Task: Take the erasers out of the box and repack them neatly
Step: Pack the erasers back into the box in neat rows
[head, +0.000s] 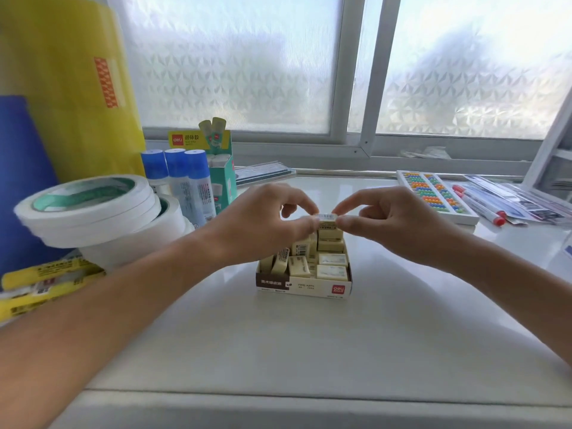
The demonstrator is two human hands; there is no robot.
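Over small open cardboard box [305,287] on white counter [309,345]: left hand [263,224] and right hand [393,224] both pinched one cream rectangular eraser [327,220] at far end. Right column looked neat, left erasers [294,261] tilted, unsorted. Judged partway done.

Far end of the box [305,286] hidden behind both hands — left hand [263,221], right hand [393,224]. Print on the erasers [331,267] too small to read. Tape rolls [93,209] blurred. Yellow roll [71,88] cut off at top edge — blue roll [18,181] at left.
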